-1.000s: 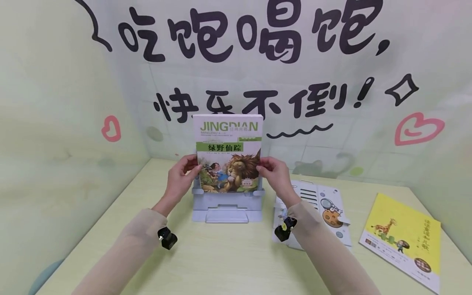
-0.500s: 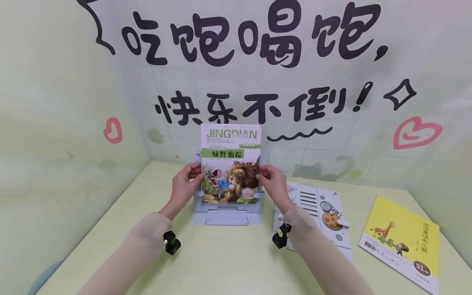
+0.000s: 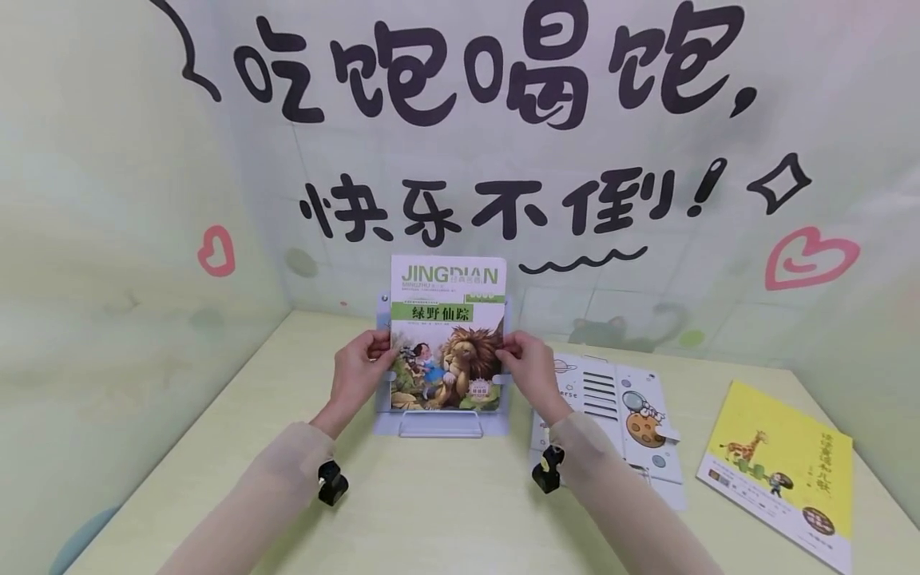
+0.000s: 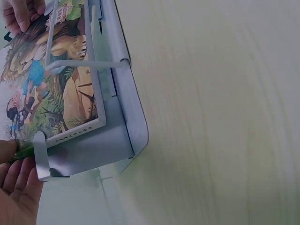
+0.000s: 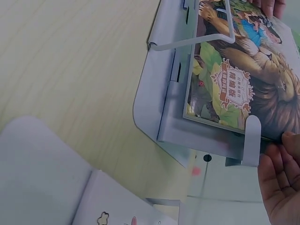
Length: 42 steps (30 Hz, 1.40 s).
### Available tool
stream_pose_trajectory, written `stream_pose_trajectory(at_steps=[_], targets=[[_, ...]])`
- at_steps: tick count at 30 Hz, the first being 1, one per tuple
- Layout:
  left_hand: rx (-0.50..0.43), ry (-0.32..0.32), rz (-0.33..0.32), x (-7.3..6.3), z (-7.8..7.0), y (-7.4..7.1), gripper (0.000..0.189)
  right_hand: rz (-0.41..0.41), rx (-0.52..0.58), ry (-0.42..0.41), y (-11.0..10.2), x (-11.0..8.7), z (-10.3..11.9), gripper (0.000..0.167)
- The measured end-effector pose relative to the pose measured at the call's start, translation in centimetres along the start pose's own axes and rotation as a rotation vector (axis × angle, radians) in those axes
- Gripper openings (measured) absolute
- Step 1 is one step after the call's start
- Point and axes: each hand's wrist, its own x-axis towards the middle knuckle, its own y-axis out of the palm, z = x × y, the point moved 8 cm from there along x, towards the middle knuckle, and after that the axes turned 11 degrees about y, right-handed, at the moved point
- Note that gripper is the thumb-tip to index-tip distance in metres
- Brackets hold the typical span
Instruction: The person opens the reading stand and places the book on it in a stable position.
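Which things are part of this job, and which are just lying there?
In the job:
White-and-green paper book showing a lion, pinched by the left hand and right hand
Pale blue-grey stand with side clips

Just lying there:
Yellow rectangular giraffe book
White slotted panel with astronaut picture

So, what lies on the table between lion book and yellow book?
In the head view, the white panel lies between the lion book and yellow book, partly behind a sleeve.

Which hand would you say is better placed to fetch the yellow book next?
Probably the right hand: it holds the right edge of the lion-cover book, on the side nearer the yellow book; the left hand grips the opposite edge, farther away.
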Motion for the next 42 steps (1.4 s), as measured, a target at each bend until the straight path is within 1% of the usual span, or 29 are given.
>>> stream_pose_trajectory(at_steps=[4,8,11,17,19,22,25,27,29,32,34,36,38,42], targets=[[0.104,0.025,0.025,-0.3,-0.3,-0.3,0.021,-0.005,-0.031,-0.035,0.3,-0.4,0.0,0.006],[0.176,0.047,0.033,-0.6,-0.4,-0.6,0.021,-0.018,-0.082,-0.067,0.4,-0.7,0.1,0.006],[0.191,0.06,0.032,-0.7,-0.5,-0.7,0.022,-0.041,-0.137,-0.082,0.4,-0.9,0.3,0.008],[0.226,0.094,0.031,-0.8,-0.7,-0.6,0.023,-0.059,-0.247,-0.054,0.4,-1.2,0.0,0.011],[0.23,0.102,0.037,-0.8,-0.6,-0.5,0.024,-0.064,-0.258,-0.051,0.4,-1.2,-0.2,0.012],[0.237,0.103,0.051,-1.0,-0.6,-0.4,0.025,-0.053,-0.236,-0.055,0.5,-1.2,-0.3,0.015],[0.235,0.109,0.048,-1.2,-0.5,-0.6,0.028,-0.014,-0.152,-0.048,0.3,-1.2,-0.5,0.018],[0.23,0.13,0.028,-1.3,-0.7,-0.8,0.031,-0.006,-0.096,-0.053,-0.2,-1.2,-0.5,0.02],[0.22,0.161,0.001,-1.2,-1.0,-0.9,0.037,-0.002,-0.045,-0.043,-1.1,-1.2,-0.7,0.021],[0.196,0.222,-0.045,-1.1,-1.8,-0.9,0.044,-0.015,-0.01,-0.028,-2.8,-1.1,-1.2,0.02],[0.156,0.262,-0.065,-1.0,-2.7,-0.7,0.046,-0.015,-0.004,0.007,-4.0,-1.2,-1.8,0.02],[0.099,0.29,-0.065,-1.1,-3.7,-0.1,0.045,-0.017,-0.012,0.045,-5.2,-1.5,-2.7,0.02],[0.028,0.302,-0.046,-1.3,-4.9,0.7,0.044,-0.013,-0.022,0.085,-6.5,-1.9,-3.9,0.021],[-0.123,0.304,0.037,-2.0,-7.2,3.2,0.041,-0.019,-0.042,0.145,-9.2,-3.1,-6.5,0.021]])
